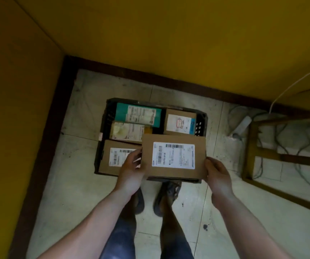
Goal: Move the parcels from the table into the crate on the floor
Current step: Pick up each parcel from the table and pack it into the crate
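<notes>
Item: flat brown parcel (173,156), label up, held over the black crate (200,126) on the floor. Your left hand (131,171) and right hand (218,176) each clasp one short end. Probably light, stiff cardboard (slick faces): hold by edges.

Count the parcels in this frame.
5. In the crate: teal parcel back left, small brown parcel back right, pale parcel mid-left, cardboard parcel front left. The fifth parcel is held between left hand and right hand over the crate; more may hide beneath.
</notes>
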Demonstrator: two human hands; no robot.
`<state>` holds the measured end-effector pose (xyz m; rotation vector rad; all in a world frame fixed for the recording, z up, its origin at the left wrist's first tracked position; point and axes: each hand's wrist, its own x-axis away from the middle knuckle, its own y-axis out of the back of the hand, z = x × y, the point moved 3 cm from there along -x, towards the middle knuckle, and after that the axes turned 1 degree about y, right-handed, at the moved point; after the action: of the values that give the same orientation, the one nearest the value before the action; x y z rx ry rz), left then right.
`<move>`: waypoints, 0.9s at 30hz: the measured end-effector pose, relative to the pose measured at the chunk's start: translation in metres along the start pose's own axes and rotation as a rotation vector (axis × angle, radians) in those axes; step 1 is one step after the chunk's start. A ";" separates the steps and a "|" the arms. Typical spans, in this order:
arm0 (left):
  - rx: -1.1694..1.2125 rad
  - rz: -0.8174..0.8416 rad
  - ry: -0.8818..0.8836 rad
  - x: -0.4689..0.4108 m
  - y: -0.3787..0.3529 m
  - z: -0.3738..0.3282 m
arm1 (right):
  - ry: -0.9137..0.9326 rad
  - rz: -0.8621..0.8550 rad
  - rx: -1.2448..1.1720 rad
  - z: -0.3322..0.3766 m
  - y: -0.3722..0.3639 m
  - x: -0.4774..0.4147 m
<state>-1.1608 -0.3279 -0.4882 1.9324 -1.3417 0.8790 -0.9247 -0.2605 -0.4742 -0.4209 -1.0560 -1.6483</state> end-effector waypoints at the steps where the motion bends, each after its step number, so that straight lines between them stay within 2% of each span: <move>1: -0.033 -0.011 0.004 -0.014 -0.008 0.003 | -0.002 -0.018 -0.006 -0.005 -0.002 -0.014; 7: -0.077 0.004 -0.041 -0.088 -0.058 0.005 | 0.075 -0.074 0.021 -0.019 -0.012 -0.090; 11: -0.095 0.037 -0.047 -0.128 -0.077 -0.007 | 0.104 0.026 0.042 -0.011 -0.021 -0.136; 14: -0.150 -0.001 -0.075 -0.151 -0.088 -0.016 | 0.117 0.090 0.057 -0.002 -0.026 -0.165; 21: -0.158 -0.055 -0.031 -0.168 -0.092 -0.030 | 0.111 0.214 0.059 0.004 -0.034 -0.188; 27: -0.113 -0.112 -0.032 -0.152 -0.094 -0.030 | 0.101 0.230 0.072 0.006 -0.017 -0.178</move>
<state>-1.1160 -0.1954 -0.6031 1.9209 -1.2602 0.7063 -0.8780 -0.1502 -0.6064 -0.3919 -0.9518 -1.4089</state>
